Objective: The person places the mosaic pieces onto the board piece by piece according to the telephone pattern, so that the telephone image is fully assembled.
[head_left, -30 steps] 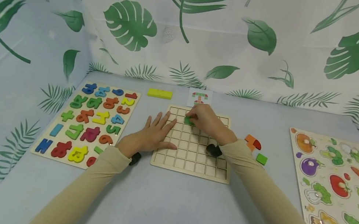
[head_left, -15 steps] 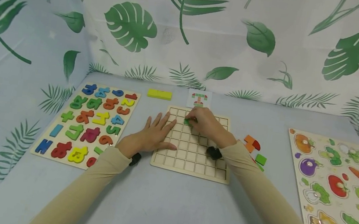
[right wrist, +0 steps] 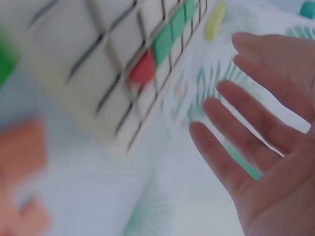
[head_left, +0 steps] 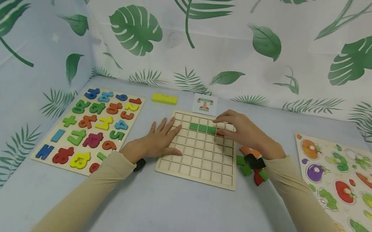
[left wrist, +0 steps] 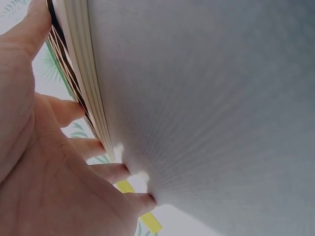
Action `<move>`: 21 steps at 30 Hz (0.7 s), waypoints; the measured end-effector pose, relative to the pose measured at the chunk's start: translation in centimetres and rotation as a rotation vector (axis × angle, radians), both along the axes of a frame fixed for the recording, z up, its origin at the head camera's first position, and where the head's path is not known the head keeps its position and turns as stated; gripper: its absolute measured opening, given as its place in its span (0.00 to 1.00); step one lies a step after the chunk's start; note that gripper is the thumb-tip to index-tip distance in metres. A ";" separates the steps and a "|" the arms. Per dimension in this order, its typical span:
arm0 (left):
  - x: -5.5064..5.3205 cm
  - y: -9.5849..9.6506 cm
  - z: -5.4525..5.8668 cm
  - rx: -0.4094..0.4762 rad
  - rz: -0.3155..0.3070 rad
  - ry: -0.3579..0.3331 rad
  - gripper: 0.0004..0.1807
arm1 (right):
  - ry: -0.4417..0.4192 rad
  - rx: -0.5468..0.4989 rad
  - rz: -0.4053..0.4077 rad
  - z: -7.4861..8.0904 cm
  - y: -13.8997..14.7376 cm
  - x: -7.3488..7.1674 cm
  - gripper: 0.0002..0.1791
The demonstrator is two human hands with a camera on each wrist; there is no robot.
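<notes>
Moved since half a sec ago: right hand (head_left: 244, 130), from a pinch at the 9 o'clock end of the green tiles (head_left: 202, 128) to beyond their 3 o'clock end, uncovering the row plus a red pc (head_left: 220, 133). Fingers now loosely extended, nothing gripped; apart from the red pc per rt-wrist cam. No clear shift in left hand (head_left: 155, 139): fingers spread over the 9 o'clock edge of the grid board (head_left: 191, 158), prob. steadying it.

Locations, w/ board ctr in head view as clock hub: green tiles at 12, 2nd row from far edge; red pc at 1–2, apparently in next cell along, partly hidden by thumb; loose pcs at 3–4, off the board, incl. green (head_left: 246, 170), red (head_left: 258, 179) & orange (head_left: 250, 151); pattern card (head_left: 205, 104) at 12, just beyond far edge.

Step in hand, best guess: building top bar of the card's figure, right hand btwn pcs. Next move, prob.: fetch from the 3–4 pile, likely red for the bar's bare-looking 9 o'clock end, turning curve to match card before seating.

Pointing: tile row's long axis 9-to-3, approx parallel to far edge. Red pc's curve: direction unclear, too blurred. Board approx square, so no obvious long axis.
</notes>
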State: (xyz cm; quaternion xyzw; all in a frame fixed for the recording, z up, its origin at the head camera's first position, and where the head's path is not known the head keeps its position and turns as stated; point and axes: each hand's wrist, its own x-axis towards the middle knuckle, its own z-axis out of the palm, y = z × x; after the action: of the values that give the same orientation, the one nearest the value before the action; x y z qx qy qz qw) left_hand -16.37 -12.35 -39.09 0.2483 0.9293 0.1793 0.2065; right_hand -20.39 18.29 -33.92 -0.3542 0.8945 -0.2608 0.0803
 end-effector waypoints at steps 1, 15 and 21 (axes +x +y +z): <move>0.0 0.0 0.0 0.005 -0.001 -0.002 0.53 | -0.006 0.015 -0.011 0.3 0.8 0.0 0.18; 0.1 0.0 0.0 0.031 0.007 -0.003 0.53 | -0.084 0.175 -0.130 -0.4 10.8 1.0 0.13; 0.1 0.1 0.1 0.029 0.006 -0.004 0.53 | -0.147 0.174 -0.152 -1.2 12.2 1.6 0.16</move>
State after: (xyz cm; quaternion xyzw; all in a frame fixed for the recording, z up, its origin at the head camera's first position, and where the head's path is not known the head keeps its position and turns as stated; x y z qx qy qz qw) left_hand -16.24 -12.29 -39.02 0.2479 0.9271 0.1937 0.2040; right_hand -18.81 30.53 -35.10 -0.2569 0.9297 -0.2127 0.1561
